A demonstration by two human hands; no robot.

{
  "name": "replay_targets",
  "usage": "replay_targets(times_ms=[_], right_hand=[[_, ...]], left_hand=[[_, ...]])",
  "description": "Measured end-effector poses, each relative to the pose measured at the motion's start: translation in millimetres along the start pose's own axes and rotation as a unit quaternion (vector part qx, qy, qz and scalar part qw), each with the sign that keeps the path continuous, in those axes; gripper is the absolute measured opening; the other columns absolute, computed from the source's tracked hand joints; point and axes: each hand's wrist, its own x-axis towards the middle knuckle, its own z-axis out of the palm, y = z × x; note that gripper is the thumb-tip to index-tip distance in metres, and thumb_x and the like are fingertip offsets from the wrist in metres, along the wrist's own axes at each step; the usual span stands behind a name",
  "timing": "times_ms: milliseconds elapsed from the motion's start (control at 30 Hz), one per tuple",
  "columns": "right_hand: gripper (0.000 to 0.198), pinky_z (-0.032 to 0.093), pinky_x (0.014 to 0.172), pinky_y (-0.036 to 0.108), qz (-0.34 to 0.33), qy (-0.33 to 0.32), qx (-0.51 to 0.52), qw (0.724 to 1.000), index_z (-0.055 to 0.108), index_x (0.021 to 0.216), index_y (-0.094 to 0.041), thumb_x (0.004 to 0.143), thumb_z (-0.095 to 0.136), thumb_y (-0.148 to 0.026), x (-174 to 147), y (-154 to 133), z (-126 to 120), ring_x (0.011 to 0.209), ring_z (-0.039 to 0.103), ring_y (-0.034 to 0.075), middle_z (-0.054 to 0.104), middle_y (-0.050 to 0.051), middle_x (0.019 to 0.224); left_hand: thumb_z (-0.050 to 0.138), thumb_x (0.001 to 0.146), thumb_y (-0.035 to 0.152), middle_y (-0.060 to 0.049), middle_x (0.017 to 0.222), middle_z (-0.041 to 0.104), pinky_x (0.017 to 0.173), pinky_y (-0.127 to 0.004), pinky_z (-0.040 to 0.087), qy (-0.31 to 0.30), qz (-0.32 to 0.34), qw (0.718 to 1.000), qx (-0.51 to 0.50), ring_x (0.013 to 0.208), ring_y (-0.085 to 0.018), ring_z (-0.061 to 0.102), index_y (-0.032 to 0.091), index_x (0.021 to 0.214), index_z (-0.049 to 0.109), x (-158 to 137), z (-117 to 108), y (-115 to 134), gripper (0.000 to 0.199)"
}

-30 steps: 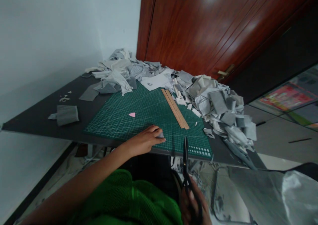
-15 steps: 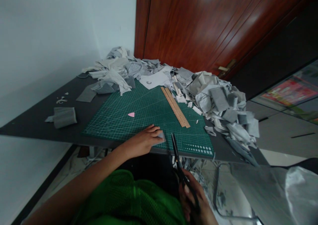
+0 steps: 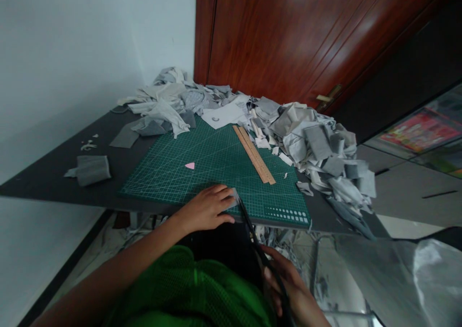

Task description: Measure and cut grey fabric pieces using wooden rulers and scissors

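Note:
My left hand [image 3: 208, 207] lies flat over the near edge of the green cutting mat [image 3: 212, 158]. Its fingers rest on a small piece of grey fabric [image 3: 235, 195], and the thumb is spread away from them. Part of that fabric is hidden under the fingers. My right hand [image 3: 288, 281] grips the handles of long black scissors [image 3: 249, 223], whose blades point up and left. Their tip meets the right side of the fabric piece, and the blades look nearly closed. Beyond my left hand, a small pink triangular piece [image 3: 189, 165] lies on the mat.
Two wooden rulers [image 3: 254, 155] lie side by side on the mat. Heaped fabric scraps [image 3: 317, 144] line the back and right of the dark table [image 3: 46, 173]. A folded grey cloth [image 3: 93, 169] sits at left. Behind stands a reddish-brown door [image 3: 270, 38].
My right hand has brought the scissors leftward, from beside the grey fabric to its edge. The left thumb has moved away from the fabric, toward me.

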Motion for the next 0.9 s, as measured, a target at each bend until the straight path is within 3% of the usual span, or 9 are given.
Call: replay_targets(times_ms=[200, 333, 433, 533, 667, 767, 900], right_hand=[[0.080, 0.033, 0.034, 0.015, 0.022, 0.004, 0.068, 0.997, 0.053, 0.139, -0.019, 0.078, 0.080, -0.063, 2, -5, 3, 0.040, 0.040, 0.005, 0.053, -0.008, 0.065], [0.078, 0.033, 0.032, 0.014, 0.022, -0.001, 0.109, 0.994, 0.053, 0.136, -0.020, 0.076, 0.083, -0.060, 5, -2, 3, 0.039, 0.040, 0.004, 0.054, -0.008, 0.068], [0.074, 0.034, 0.032, 0.013, 0.013, -0.009, 0.131, 0.991, 0.052, 0.137, -0.021, 0.080, 0.081, -0.058, 5, 1, 2, 0.040, 0.040, 0.004, 0.053, -0.008, 0.068], [0.072, 0.035, 0.033, 0.013, 0.006, -0.024, 0.150, 0.988, 0.052, 0.137, -0.022, 0.082, 0.079, -0.059, 5, 3, 1, 0.041, 0.041, 0.004, 0.053, -0.008, 0.069], [0.073, 0.034, 0.033, 0.012, 0.003, -0.018, 0.155, 0.988, 0.052, 0.136, -0.021, 0.081, 0.080, -0.058, 4, 2, 3, 0.041, 0.040, 0.003, 0.053, -0.008, 0.069], [0.076, 0.033, 0.032, 0.012, 0.000, -0.012, 0.155, 0.988, 0.053, 0.136, -0.021, 0.078, 0.082, -0.060, 4, 0, 6, 0.040, 0.038, 0.003, 0.052, -0.008, 0.067], [0.076, 0.033, 0.031, 0.013, -0.015, -0.023, 0.160, 0.987, 0.054, 0.136, -0.021, 0.078, 0.081, -0.061, 4, 0, 6, 0.039, 0.036, 0.003, 0.052, -0.008, 0.067]], left_hand=[[0.073, 0.093, 0.035, -0.006, 0.130, 0.068, 0.104, -0.039, 0.050, -0.003, 0.004, 1.000, -0.031, 0.126, -0.026, 0.057, 0.022, 0.113, 0.069, 1, 4, -8, 0.025], [0.062, 0.097, 0.020, -0.004, 0.126, 0.071, 0.111, -0.039, 0.046, -0.004, 0.026, 0.998, -0.055, 0.131, -0.023, 0.056, 0.022, 0.109, 0.070, 1, 3, -10, 0.014], [0.054, 0.090, 0.001, -0.003, 0.139, 0.065, 0.118, -0.042, 0.040, 0.005, 0.038, 0.999, -0.035, 0.143, -0.023, 0.045, 0.022, 0.105, 0.071, -1, 1, -10, 0.031], [0.053, 0.083, -0.005, -0.007, 0.150, 0.054, 0.116, -0.048, 0.041, 0.034, 0.010, 0.999, 0.027, 0.146, -0.029, 0.039, 0.021, 0.113, 0.070, -3, -1, -7, 0.043], [0.054, 0.093, 0.004, -0.011, 0.126, 0.067, 0.099, -0.046, 0.048, 0.066, -0.047, 0.990, 0.119, 0.124, -0.030, 0.056, 0.019, 0.125, 0.065, 0, 1, 4, 0.037], [0.058, 0.100, 0.029, -0.010, 0.107, 0.069, 0.093, -0.044, 0.049, 0.031, -0.065, 0.988, 0.133, 0.107, -0.029, 0.061, 0.018, 0.122, 0.065, 4, 2, 13, 0.025], [0.063, 0.096, 0.050, -0.014, 0.120, 0.067, 0.101, -0.049, 0.046, -0.017, -0.054, 0.994, 0.097, 0.115, -0.033, 0.059, 0.015, 0.121, 0.065, 6, -1, 15, 0.043]])
